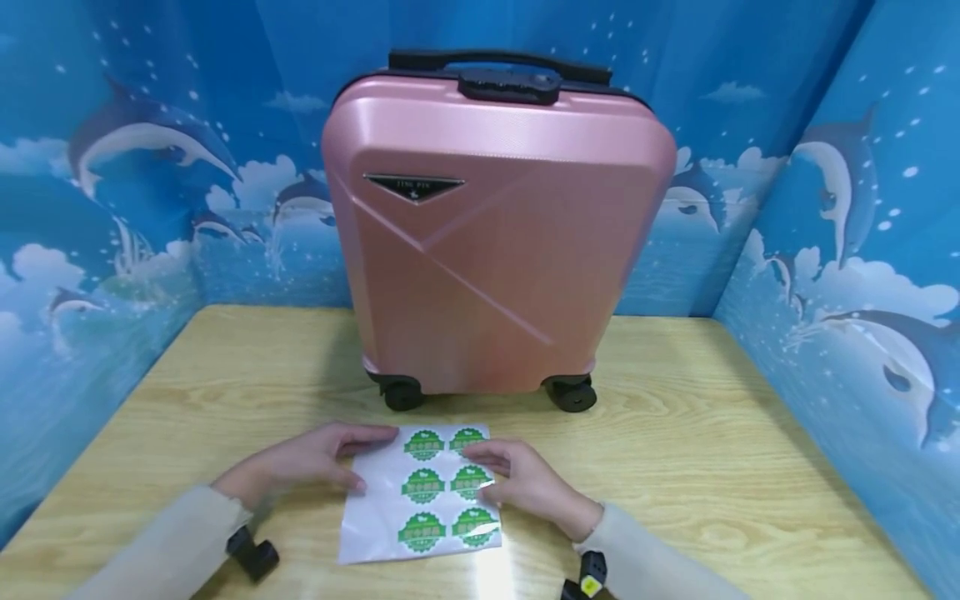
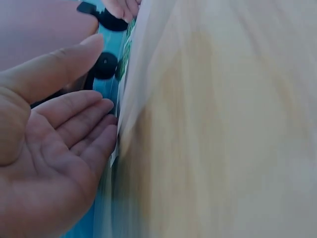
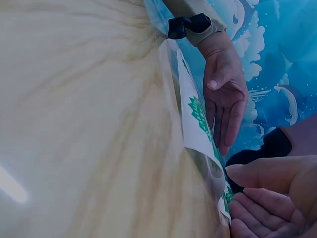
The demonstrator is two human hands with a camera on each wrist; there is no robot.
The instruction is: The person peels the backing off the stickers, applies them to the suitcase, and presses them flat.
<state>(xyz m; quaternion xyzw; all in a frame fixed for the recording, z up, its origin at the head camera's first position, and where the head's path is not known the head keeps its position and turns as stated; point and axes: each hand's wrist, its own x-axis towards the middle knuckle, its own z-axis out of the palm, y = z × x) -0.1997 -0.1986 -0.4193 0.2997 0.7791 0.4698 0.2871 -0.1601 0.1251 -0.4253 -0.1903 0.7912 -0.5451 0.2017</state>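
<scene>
A white sheet of green round stickers (image 1: 375,521) lies on the table in front of a pink suitcase (image 1: 487,250). My left hand (image 1: 311,462) is at the sheet's left edge, fingers fairly straight and thumb spread apart from them. In the left wrist view the palm of the left hand (image 2: 64,144) shows with nothing in it. At the sheet's right edge is my right hand (image 1: 528,487), its fingertips and thumb over the right column of stickers. The right wrist view shows the right hand (image 3: 277,198) loosely bent beside the sheet, whose near edge lifts slightly.
The suitcase stands upright on black wheels (image 1: 573,393), with a black top handle (image 1: 498,58). The wooden table (image 1: 750,467) is bordered by blue dolphin-print curtains (image 1: 862,208) at the back and sides. Small black cameras (image 1: 253,554) are strapped to both wrists.
</scene>
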